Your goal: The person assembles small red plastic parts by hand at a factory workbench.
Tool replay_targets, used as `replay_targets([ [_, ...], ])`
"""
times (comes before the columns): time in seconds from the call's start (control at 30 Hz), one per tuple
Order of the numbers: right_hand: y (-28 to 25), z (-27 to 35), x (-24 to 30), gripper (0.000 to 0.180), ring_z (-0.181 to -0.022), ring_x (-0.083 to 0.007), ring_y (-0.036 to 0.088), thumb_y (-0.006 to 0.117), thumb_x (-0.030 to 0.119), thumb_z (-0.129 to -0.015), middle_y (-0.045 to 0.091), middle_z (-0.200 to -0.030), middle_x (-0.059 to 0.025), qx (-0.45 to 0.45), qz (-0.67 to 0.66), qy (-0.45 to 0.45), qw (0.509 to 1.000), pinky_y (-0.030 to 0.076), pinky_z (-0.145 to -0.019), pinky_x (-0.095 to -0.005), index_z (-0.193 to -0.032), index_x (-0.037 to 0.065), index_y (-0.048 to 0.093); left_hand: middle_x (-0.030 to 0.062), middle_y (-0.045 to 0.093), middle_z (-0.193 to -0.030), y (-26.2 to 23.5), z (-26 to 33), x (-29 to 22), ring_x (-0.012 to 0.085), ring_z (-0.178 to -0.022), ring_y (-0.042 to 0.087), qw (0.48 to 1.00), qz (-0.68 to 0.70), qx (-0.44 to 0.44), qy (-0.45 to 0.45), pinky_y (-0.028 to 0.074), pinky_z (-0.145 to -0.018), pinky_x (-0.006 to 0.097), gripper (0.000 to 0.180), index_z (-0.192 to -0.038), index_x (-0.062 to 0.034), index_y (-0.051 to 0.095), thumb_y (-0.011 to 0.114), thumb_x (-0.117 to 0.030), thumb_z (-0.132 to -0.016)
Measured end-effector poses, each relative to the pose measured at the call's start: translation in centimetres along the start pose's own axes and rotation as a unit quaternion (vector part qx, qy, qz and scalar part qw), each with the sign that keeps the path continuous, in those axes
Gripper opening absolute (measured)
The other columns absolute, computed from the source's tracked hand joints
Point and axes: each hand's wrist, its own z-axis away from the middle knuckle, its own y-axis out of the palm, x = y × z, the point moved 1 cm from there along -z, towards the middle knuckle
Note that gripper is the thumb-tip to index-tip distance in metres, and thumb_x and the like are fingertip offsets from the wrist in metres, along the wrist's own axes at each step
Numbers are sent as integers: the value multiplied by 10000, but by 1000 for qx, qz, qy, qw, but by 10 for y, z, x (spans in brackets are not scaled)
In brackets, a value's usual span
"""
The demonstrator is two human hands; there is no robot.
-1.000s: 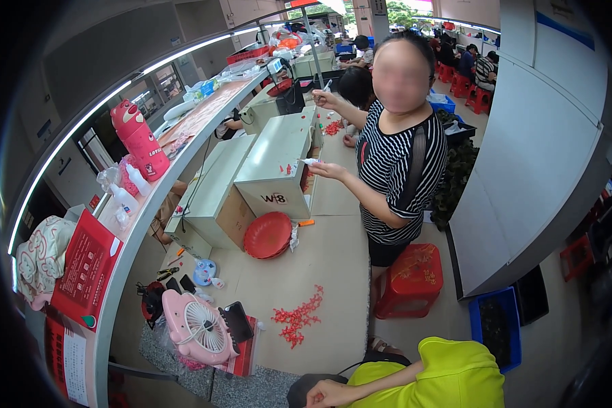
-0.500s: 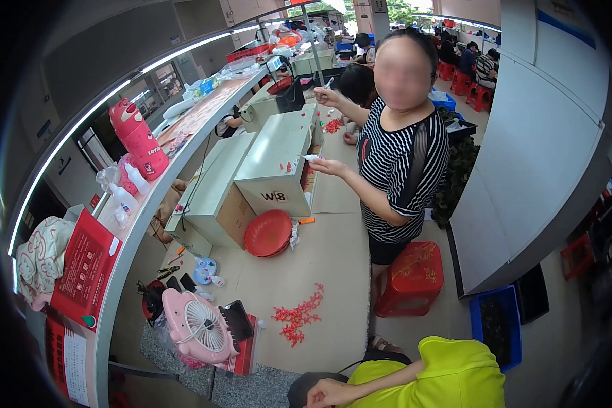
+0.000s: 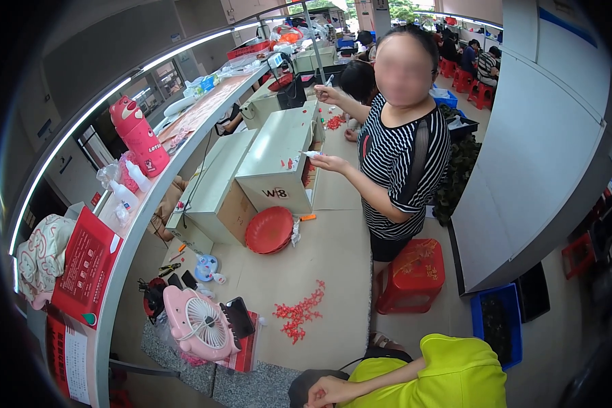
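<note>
At the bottom edge, my right hand (image 3: 330, 391) rests low before my body, its forearm coming out of a yellow short sleeve (image 3: 449, 370). Its fingers are curled together; the picture's rim cuts them off, so what they hold, if anything, is hidden. My left hand does not show. Beyond my hand, a loose patch of small red pieces (image 3: 298, 314) lies on the beige table (image 3: 265, 279). Left of that patch, a pink fan (image 3: 200, 323) and a black phone (image 3: 239, 317) rest on a red box (image 3: 250, 350).
A co-worker in a striped top (image 3: 404, 153) stands across, holding a small white nozzle bottle (image 3: 313, 154). Red trays (image 3: 269, 230) sit beside pale boxes (image 3: 279, 149). A red stool (image 3: 410, 275), blue crate (image 3: 498, 326) and white pillar (image 3: 523, 156) stand right; a shelf (image 3: 130, 204) runs left.
The view has shifted very slightly. The co-worker's raised hand tilts its thin pale item a little differently. My right hand stays nearly in place.
</note>
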Motion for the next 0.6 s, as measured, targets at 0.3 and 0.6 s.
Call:
replay_targets([
  [0.3,3,-2,-5,181,-468,-111,580,665,206,-766,637,-651,-54,-20,1,-23,1000,467,-469,-232,-787,26,662,9,623,-902,-5,-2,2,110,-627,501,999,12,-45,-4,356,-424,198,367,-1138,-65,560,521,-326,-883],
  [0.6,5,-2,-10,192,-500,-104,586,673,212,-764,642,-669,-49,-30,-1,-39,999,465,-488,-228,-807,24,663,5,592,-824,-10,-3,3,100,-614,490,1000,18,24,-9,354,-427,204,302,-1064,-88,589,512,-320,-887],
])
